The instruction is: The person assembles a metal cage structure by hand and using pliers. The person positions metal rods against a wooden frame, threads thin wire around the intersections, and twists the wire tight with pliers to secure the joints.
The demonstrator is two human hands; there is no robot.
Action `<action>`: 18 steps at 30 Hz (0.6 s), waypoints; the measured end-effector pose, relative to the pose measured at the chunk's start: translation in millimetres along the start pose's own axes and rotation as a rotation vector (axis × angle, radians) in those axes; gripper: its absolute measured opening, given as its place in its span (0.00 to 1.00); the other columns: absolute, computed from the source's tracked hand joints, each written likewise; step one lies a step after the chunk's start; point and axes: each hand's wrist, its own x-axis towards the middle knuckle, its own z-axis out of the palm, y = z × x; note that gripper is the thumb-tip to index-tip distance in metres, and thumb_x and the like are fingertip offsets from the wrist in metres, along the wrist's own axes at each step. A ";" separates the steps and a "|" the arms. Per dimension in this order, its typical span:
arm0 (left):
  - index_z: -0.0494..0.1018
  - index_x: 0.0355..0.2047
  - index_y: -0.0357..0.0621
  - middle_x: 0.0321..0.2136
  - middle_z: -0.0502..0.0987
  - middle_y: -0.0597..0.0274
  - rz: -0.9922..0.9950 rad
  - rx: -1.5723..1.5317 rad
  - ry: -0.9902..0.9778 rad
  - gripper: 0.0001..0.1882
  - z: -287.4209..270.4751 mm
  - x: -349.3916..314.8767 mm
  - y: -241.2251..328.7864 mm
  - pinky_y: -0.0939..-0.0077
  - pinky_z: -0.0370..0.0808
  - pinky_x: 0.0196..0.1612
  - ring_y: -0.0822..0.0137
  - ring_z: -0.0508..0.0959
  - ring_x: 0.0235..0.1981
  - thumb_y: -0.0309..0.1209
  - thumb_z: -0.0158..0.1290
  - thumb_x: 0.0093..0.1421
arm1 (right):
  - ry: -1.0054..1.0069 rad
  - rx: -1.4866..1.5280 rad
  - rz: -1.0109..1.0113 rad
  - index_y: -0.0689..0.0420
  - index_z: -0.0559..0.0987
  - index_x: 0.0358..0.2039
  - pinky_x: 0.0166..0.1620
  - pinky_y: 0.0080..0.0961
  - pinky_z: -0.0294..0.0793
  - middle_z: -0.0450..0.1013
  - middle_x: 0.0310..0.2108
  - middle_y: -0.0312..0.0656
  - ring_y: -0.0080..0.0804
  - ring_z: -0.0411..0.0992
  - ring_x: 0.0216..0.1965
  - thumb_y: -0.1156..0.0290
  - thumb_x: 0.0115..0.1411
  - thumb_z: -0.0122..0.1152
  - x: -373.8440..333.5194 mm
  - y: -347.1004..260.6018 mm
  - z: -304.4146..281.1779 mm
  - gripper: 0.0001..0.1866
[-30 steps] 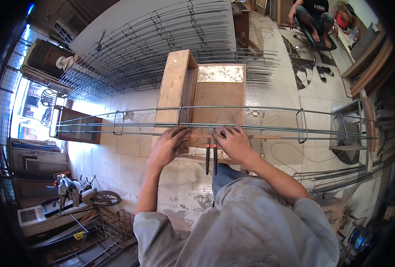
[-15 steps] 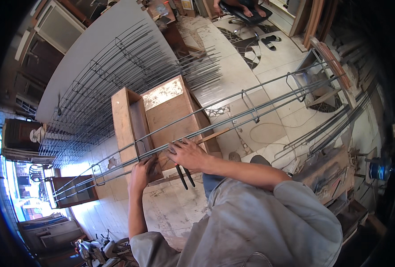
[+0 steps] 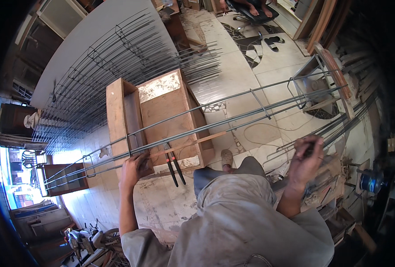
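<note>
A long rebar cage [image 3: 233, 119], made of thin steel bars with square stirrups, lies slantwise across the view. My left hand [image 3: 134, 168] has its fingers closed around the lower bars, near a stirrup. Away from the cage, my right hand [image 3: 306, 161] is raised on the right with fingers curled around something small and dark, which I cannot make out. Pincers with red and black handles [image 3: 174, 165] lean at the cage between my hands, their jaws up by the bars. Below the bars, a thin wooden strip [image 3: 195, 141] runs across the wooden box.
Under the cage stands an open wooden box frame [image 3: 117, 107]. Many finished cages [image 3: 95, 66] are stacked behind it at the left. A wooden stand [image 3: 335, 82] bears the cage's far right end. Loose bars [image 3: 313, 131] lie at right. Another person's feet [image 3: 260, 10] rest on a chair.
My right hand has left the bars and swung right, away from the cage, now curled around something dark. My left hand stays on the bars. The pincers are now more fully visible.
</note>
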 end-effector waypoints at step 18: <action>0.79 0.49 0.46 0.41 0.82 0.52 -0.031 -0.072 0.006 0.27 -6.1 1.6 13.3 0.60 0.79 0.43 0.48 0.81 0.40 0.24 0.66 0.44 | -0.453 -0.924 -0.361 0.61 0.77 0.48 0.43 0.40 0.76 0.76 0.39 0.51 0.51 0.77 0.40 0.77 0.61 0.62 18.0 139.7 -6.3 0.14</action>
